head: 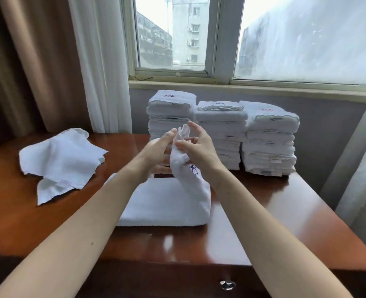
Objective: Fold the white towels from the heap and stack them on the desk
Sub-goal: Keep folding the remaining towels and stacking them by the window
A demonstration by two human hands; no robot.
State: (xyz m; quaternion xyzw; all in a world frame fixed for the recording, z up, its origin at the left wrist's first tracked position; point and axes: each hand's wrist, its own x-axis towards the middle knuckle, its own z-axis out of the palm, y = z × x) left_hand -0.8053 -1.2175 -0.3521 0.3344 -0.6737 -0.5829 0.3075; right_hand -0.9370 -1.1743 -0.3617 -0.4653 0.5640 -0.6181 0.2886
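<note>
A white towel (167, 203) lies partly folded on the middle of the brown desk (285, 211), its right end lifted up. My left hand (158, 151) and my right hand (197, 147) both pinch that raised end near its top corner, above the desk. Blue embroidery shows on the lifted part. Behind my hands stand three stacks of folded white towels: the left stack (169, 112), the middle stack (223, 130) and the right stack (270, 143). A small heap of unfolded white towels (59, 162) lies at the left of the desk.
The window sill (242, 89) and wall run right behind the stacks. Curtains (100, 61) hang at the back left, and another hangs at the far right. A drawer knob (227, 284) sits on the desk's front below me.
</note>
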